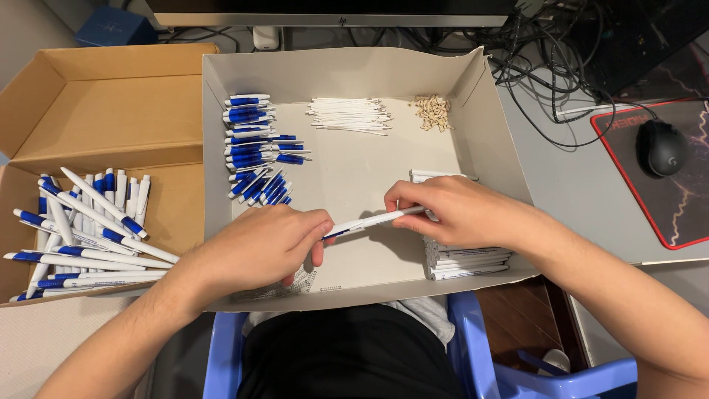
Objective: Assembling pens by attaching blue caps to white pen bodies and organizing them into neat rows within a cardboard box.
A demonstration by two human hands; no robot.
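**One head-worn view, looking steeply down**

A single camera sits on the person's head and faces almost straight down over the lap onto the desk (591, 192). It is close: forearms enter from five and seven o'clock, and the hands meet near the centre. The white tray (347, 74) fills the middle, a brown box (96, 111) lies at nine o'clock, a monitor base (332, 18) at twelve, and a mouse (661, 148) at two. No second view overlaps.

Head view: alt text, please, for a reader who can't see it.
Two bare hands, left hand and right hand, hold one white pen by its ends over a white box holding blue pen caps, thin white refills, small springs and white barrels. Finished blue-and-white pens lie in a cardboard box at left.
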